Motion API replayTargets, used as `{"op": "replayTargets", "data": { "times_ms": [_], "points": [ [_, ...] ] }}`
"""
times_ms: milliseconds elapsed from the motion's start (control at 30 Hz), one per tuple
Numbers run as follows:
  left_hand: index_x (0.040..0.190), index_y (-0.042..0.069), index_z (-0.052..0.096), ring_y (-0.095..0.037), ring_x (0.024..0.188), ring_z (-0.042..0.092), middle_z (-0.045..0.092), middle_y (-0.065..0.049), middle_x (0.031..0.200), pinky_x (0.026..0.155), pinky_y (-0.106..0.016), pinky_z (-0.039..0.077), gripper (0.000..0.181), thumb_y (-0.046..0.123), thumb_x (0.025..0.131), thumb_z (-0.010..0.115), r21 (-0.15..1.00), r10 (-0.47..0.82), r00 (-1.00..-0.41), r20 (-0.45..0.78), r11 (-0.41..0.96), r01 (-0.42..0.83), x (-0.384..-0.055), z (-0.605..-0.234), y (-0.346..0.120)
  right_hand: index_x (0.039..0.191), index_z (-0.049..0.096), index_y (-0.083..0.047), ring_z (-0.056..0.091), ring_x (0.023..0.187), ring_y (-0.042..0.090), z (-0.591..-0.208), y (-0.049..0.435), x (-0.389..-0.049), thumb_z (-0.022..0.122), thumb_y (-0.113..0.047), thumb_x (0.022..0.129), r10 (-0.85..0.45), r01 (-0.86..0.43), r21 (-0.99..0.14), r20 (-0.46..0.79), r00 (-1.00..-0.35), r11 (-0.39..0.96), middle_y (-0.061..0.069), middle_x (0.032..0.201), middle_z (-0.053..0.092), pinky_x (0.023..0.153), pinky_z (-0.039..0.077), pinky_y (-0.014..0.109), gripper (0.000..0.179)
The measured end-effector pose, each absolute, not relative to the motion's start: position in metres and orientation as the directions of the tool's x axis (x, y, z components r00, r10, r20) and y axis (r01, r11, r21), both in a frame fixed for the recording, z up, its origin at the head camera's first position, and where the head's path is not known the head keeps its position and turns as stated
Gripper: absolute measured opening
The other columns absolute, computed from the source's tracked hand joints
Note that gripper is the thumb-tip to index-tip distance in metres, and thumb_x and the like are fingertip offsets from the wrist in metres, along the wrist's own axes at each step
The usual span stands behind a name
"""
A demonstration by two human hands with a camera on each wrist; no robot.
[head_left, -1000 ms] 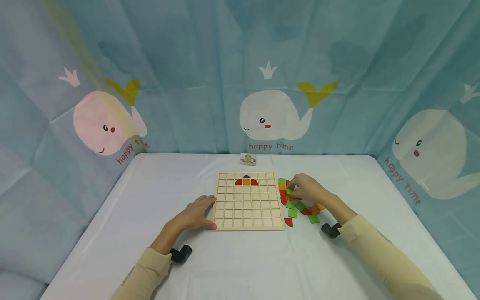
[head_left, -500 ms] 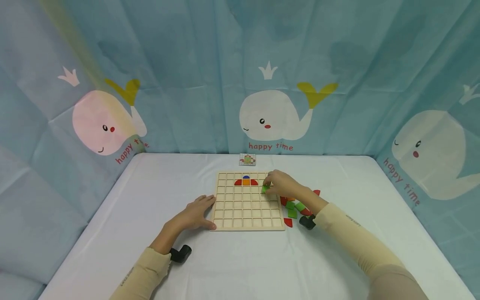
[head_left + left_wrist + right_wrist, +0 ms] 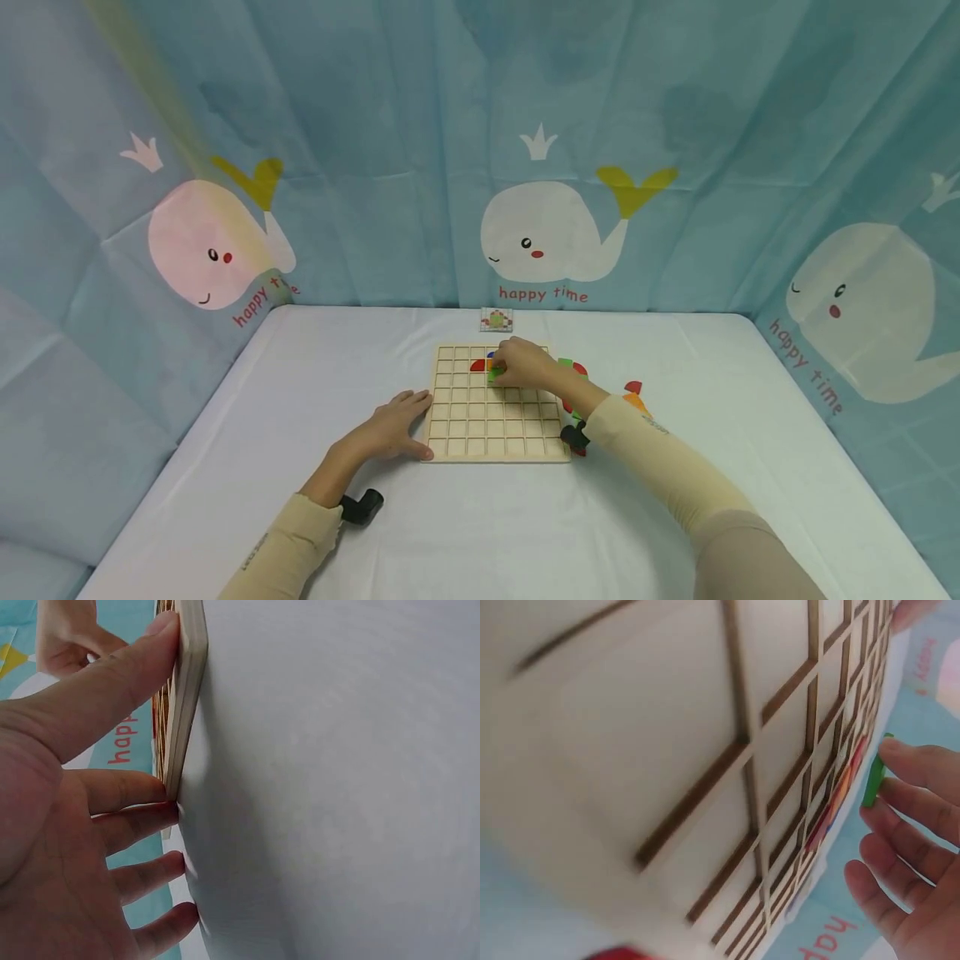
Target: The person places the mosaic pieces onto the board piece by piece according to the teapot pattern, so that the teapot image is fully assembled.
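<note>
The square wooden grid board [image 3: 457, 414] lies flat on the table. My right hand [image 3: 522, 364] is over its upper part, pinching a green square tile [image 3: 876, 778] between thumb and fingers. In the right wrist view the tile stands tilted, apart from the grid. Below the hand, near the board's top, sit a red quarter-round piece [image 3: 477, 366] and a blue piece [image 3: 491, 355]; the hand covers the pieces beside them. My left hand [image 3: 390, 427] rests against the board's left edge, fingers extended; in the left wrist view the thumb [image 3: 112, 686] touches the board's side.
Loose tiles lie right of the board, partly hidden by the right forearm; a red piece [image 3: 633, 387] and an orange piece [image 3: 637, 403] show past it. A small picture card [image 3: 497, 320] lies behind the board. A whale-print curtain [image 3: 360, 208] surrounds the table.
My right hand has taken a green tile from the loose pieces and moved left with it over the board, to the coloured pieces. The left hand has stayed in place.
</note>
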State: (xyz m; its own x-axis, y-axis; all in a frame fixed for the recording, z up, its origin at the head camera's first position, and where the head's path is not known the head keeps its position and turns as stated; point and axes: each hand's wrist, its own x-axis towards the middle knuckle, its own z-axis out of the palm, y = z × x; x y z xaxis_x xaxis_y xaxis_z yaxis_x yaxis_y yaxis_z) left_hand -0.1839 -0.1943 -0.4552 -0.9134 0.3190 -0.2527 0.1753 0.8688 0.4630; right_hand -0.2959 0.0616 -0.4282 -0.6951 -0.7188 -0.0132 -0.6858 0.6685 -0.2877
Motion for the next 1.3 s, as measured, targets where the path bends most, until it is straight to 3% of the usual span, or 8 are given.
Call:
{"op": "replayTargets", "data": {
  "times_ms": [267,433,700,967,1300],
  "points": [
    [0.150,0.000,0.033,-0.043,0.148,0.019,0.029,-0.018,0.159,0.114,-0.065,0.021,0.098,0.033,0.074,0.084,0.461,0.328,-0.910,-0.253,0.868,0.185,-0.185,-0.455,-0.195,0.103,0.075,-0.007,0.061,0.090,0.019,-0.431,0.041,-0.301,0.073,-0.020,0.087,-0.719,-0.678,-0.286,-0.059,-0.693,0.677,0.006,0.098,0.068,0.079,0.053,0.033,0.020],
    [0.151,0.001,0.032,-0.043,0.148,0.018,0.028,-0.017,0.159,0.115,-0.065,0.021,0.099,0.034,0.074,0.083,0.454,0.316,-0.910,-0.269,0.875,0.170,-0.187,-0.453,-0.193,0.099,0.075,-0.008,0.063,0.089,0.020,-0.430,0.032,-0.304,0.072,-0.017,0.086,-0.708,-0.659,-0.309,-0.069,-0.703,0.685,0.006,0.097,0.071,0.078,0.054,0.033,0.015],
    [0.151,0.001,0.032,-0.043,0.148,0.019,0.028,-0.017,0.159,0.114,-0.066,0.022,0.099,0.036,0.074,0.084,0.445,0.316,-0.909,-0.274,0.879,0.172,-0.188,-0.453,-0.192,0.108,0.075,-0.007,0.067,0.099,0.020,-0.435,0.026,-0.307,0.073,-0.018,0.087,-0.696,-0.635,-0.333,-0.098,-0.712,0.697,0.006,0.106,0.074,0.089,0.055,0.034,0.023],
    [0.150,-0.001,0.033,-0.044,0.147,0.020,0.030,-0.019,0.158,0.113,-0.067,0.023,0.098,0.034,0.073,0.084,0.460,0.331,-0.910,-0.248,0.867,0.190,-0.186,-0.454,-0.194,0.099,0.077,-0.007,0.068,0.094,0.019,-0.435,0.024,-0.306,0.072,-0.014,0.087,-0.705,-0.642,-0.347,-0.092,-0.703,0.684,0.006,0.100,0.075,0.084,0.056,0.034,0.014],
    [0.150,-0.001,0.034,-0.045,0.147,0.021,0.030,-0.019,0.158,0.112,-0.068,0.023,0.098,0.034,0.073,0.084,0.460,0.333,-0.911,-0.245,0.866,0.193,-0.185,-0.455,-0.194,0.103,0.076,-0.007,0.068,0.098,0.021,-0.433,0.031,-0.308,0.068,-0.015,0.090,-0.690,-0.605,-0.407,-0.093,-0.718,0.684,0.006,0.102,0.074,0.087,0.056,0.035,0.017]
  ]
}}
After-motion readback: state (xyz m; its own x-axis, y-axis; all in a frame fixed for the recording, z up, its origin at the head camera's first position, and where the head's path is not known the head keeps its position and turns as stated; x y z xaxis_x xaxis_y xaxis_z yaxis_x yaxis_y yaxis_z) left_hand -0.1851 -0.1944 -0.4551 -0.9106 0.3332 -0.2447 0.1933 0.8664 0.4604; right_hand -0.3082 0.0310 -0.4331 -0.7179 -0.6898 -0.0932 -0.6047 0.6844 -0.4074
